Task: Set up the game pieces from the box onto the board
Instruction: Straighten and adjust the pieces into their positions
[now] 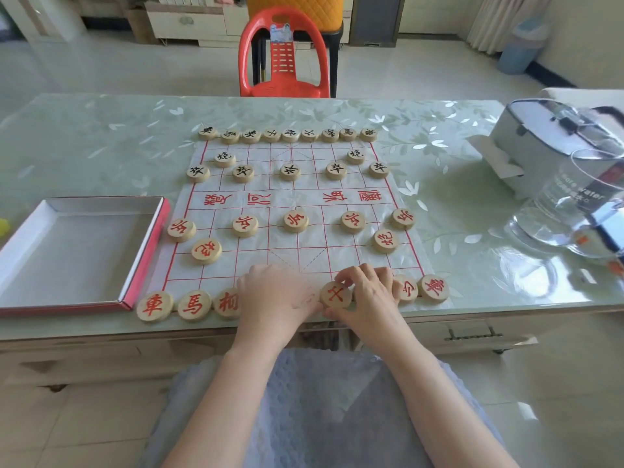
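Note:
A white plastic board (290, 201) with red grid lines lies on the table. Black-lettered wooden discs (290, 135) fill its far rows. Red-lettered discs stand on the near half, with a near row from the chariot disc (154, 306) at left to another (433, 288) at right. My right hand (368, 295) pinches a red-lettered disc (335, 294) in the near row, thumb below and fingers above. My left hand (275, 295) rests beside it with curled fingers over the row's middle; what lies under it is hidden. The box (77, 251) at left holds no pieces.
A glass kettle (574, 211) and a white lidded appliance (553, 136) stand at the table's right end. A red plastic chair (283, 55) is behind the far edge. The near table edge runs just below the near row of discs.

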Tool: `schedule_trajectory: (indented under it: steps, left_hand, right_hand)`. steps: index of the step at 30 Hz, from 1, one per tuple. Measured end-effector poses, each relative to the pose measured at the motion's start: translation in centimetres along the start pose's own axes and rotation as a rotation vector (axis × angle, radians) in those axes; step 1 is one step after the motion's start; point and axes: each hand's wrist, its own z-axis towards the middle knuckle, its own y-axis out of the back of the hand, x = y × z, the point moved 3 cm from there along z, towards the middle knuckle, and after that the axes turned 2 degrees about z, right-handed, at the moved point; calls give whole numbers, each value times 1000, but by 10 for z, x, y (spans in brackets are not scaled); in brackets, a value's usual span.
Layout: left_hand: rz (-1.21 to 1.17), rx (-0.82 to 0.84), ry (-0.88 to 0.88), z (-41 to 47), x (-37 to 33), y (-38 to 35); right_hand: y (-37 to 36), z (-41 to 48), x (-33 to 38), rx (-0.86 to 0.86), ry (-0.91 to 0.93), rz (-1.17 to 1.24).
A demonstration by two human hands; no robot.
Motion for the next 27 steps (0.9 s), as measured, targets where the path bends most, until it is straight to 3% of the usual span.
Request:
schedule_trajectory:
  steps: [7,10,17,27]
  left_hand:
    - [-197,109,-82,-10,0,1]
    - [-290,53,-63,-12,3,8]
    - [-70,22,26,-1,8,4]
    - [-276,54,-65,-10,8,5]
  right_hand:
    - [7,-9,2,57,24,180]
    - [13,-9,-1,10,13,215]
    - [5,-2,-4,-46,-34,39]
    - [5,-6,-6,63,-1,133]
